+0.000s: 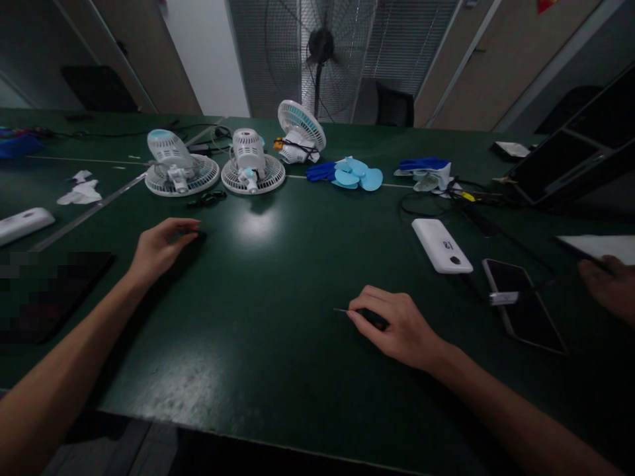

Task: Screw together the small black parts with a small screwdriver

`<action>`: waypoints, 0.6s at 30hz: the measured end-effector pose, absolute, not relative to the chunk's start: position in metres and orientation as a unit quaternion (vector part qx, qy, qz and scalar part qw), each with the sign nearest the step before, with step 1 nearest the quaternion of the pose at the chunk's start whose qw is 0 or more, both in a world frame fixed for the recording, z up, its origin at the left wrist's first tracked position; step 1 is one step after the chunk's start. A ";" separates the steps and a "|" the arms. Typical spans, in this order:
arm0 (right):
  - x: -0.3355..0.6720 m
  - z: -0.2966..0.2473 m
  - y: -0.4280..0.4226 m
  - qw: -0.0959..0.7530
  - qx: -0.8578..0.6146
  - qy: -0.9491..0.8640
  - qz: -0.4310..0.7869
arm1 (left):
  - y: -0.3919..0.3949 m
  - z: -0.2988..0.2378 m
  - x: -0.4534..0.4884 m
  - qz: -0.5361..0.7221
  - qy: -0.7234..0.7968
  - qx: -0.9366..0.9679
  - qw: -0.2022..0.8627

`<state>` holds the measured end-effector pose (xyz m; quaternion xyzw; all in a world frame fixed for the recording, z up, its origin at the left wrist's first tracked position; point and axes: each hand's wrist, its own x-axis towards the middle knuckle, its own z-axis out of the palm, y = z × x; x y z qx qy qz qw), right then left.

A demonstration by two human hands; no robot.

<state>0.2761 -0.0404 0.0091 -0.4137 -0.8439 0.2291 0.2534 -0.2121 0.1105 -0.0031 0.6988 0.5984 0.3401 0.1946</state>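
Two hands rest on the dark green counter (278, 277), whose smooth top has a dull sheen. Our right hand (397, 327) lies palm down, fingers curled and pinching a screwdriver (374, 319). Its dark, stubby handle sits under the fingertips. Its thin metal shaft pokes out toward the left hand, low over the counter.

Our left hand (161, 248) is well apart from the right, knuckles up. Its fingers are drawn together with the tips at a small dark bit (199, 234). We cannot tell whether they grip it or only touch it.

Beyond the left hand stand three small fans of white plastic with round, ribbed grilles. The first fan (181, 168) and second fan (251, 165) lie grille down with their rounded housings up. The third fan (300, 132) is tilted on its side, farther off. A short black piece (206, 198) lies between the left hand and those grilles.

Farther out, roughly between the two hands, lie pale blue blades (358, 176), flat and petal-shaped. Beyond the right hand sits a white power bank (441, 246), a smooth slab with rounded corners. Just outside that hand lies a glossy black phone (523, 304), flat on the counter. At the far right edge another person's hand (610, 284) rests near a white sheet (602, 246).
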 end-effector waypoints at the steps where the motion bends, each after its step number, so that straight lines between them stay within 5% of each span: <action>1: 0.276 0.009 -0.040 0.254 -0.415 -0.844 0.227 | 0.111 -0.003 -0.212 0.348 0.595 0.694 0.209; 18: 0.277 0.008 -0.041 0.253 -0.413 -0.842 0.237 | 0.110 0.002 -0.210 0.342 0.608 0.668 0.259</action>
